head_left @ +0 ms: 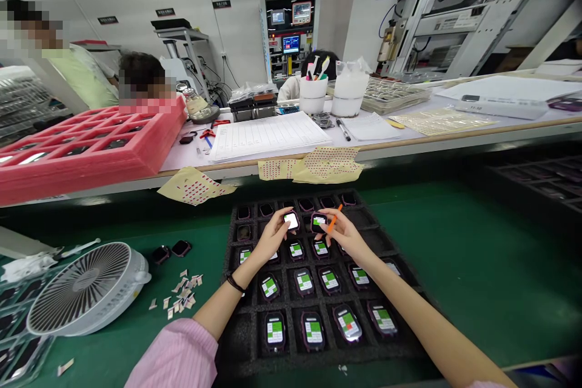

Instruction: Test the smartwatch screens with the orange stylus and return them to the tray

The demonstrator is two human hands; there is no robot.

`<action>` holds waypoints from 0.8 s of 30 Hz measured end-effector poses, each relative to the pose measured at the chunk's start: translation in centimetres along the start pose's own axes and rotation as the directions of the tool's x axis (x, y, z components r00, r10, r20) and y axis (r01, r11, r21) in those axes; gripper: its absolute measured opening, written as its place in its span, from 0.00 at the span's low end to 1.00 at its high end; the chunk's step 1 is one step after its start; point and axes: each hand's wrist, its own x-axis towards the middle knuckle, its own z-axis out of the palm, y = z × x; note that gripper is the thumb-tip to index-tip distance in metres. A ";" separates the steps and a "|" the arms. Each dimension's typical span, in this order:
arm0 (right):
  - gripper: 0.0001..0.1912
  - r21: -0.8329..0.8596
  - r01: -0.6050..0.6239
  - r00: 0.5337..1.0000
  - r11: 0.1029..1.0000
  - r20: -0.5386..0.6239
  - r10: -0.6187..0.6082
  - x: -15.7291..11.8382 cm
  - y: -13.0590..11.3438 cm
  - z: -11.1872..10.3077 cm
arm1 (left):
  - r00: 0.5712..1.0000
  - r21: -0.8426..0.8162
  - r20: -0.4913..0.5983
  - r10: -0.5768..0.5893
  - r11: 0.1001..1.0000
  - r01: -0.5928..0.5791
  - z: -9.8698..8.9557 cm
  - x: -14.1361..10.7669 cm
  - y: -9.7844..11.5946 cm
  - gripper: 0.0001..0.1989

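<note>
Both hands are over a black foam tray point(240, 315) whose slots hold several watch bodies, many with lit green-and-white screens. My left hand point(273, 233) is closed on a watch with a bright white screen point(291, 220). Beside it, my right hand point(343, 231) holds an orange stick point(335, 218) and has its fingers at another watch point(318, 222) with a green-and-white screen. The two watches are apart, near the tray's back rows.
A white fan point(88, 288) stands at the left, near small loose strips point(184, 294) and two dark watches point(180, 248). Behind is a shelf point(400, 145) with papers, white cups point(313, 95) and a pink foam tray point(150, 151). People sit beyond it.
</note>
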 end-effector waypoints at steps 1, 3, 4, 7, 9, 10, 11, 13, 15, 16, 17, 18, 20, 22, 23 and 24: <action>0.22 -0.002 0.000 1.000 1.000 0.000 0.000 0.0 0.0 0.0 | 1.000 -0.020 0.008 -0.002 1.000 0.002 0.1 0.0 -0.1 0.23; 0.23 -0.010 -0.001 1.000 1.000 -0.003 0.001 0.0 0.0 0.0 | 1.000 -0.045 0.018 -0.002 0.999 0.003 0.2 0.0 -0.3 0.25; 0.23 -0.014 -0.003 1.000 1.000 -0.007 0.002 0.0 0.0 0.0 | 1.000 -0.048 0.020 0.000 0.999 0.001 0.3 0.0 -0.3 0.26; 0.23 -0.033 -0.012 0.999 0.999 -0.032 0.011 0.0 0.1 0.0 | 1.000 -0.039 0.007 0.008 0.999 -0.008 0.3 0.0 -0.4 0.25; 0.23 -0.049 -0.018 0.999 0.999 -0.049 0.015 0.0 0.0 -0.1 | 1.000 -0.033 -0.012 0.004 0.999 -0.004 0.3 0.0 -0.2 0.24; 0.23 -0.055 -0.018 0.998 0.998 -0.055 0.015 0.0 0.0 -0.1 | 1.000 -0.028 -0.023 -0.001 1.000 0.000 0.2 0.0 -0.1 0.23; 0.23 -0.059 -0.015 0.998 0.998 -0.060 0.011 0.0 0.0 -0.1 | 0.999 -0.022 -0.036 -0.005 1.000 0.004 0.2 0.0 0.0 0.22; 0.23 -0.062 -0.010 0.998 0.998 -0.068 0.006 0.0 -0.1 -0.1 | 0.998 -0.011 -0.065 -0.010 1.000 0.010 0.1 0.0 0.3 0.20; 0.22 -0.059 -0.013 0.997 0.998 -0.070 0.009 0.0 -0.2 -0.1 | 0.995 -0.005 -0.099 -0.011 1.000 0.010 0.0 -0.1 0.6 0.20; 0.21 -0.055 -0.014 0.997 0.998 -0.070 0.011 0.0 -0.2 -0.1 | 0.994 -0.005 -0.111 -0.012 1.000 0.012 0.0 -0.1 0.8 0.19; 0.21 -0.048 -0.014 0.998 0.999 -0.068 0.011 0.0 -0.2 -0.1 | 0.993 -0.007 -0.117 -0.015 1.000 0.015 0.0 -0.1 0.9 0.19; 0.21 -0.038 -0.012 0.998 0.999 -0.068 0.010 0.0 -0.2 0.0 | 0.993 -0.011 -0.117 -0.021 1.000 0.020 0.1 -0.1 1.0 0.19; 0.20 -0.017 -0.006 0.998 1.000 -0.069 0.005 0.1 -0.1 0.0 | 0.994 -0.022 -0.107 -0.037 0.999 0.034 0.1 -0.1 1.1 0.18; 0.20 -0.003 -0.005 0.998 1.000 -0.070 0.005 0.1 -0.1 -0.1 | 0.995 -0.029 -0.093 -0.046 0.999 0.044 0.2 -0.1 1.1 0.18; 0.19 -0.001 -0.007 0.997 1.000 -0.071 0.007 0.1 -0.1 -0.1 | 0.995 -0.028 -0.086 -0.044 0.999 0.042 0.2 -0.1 1.1 0.18; 0.19 0.001 -0.009 0.997 1.000 -0.074 0.009 0.1 -0.1 -0.1 | 0.996 -0.026 -0.077 -0.037 0.999 0.035 0.2 -0.1 1.0 0.18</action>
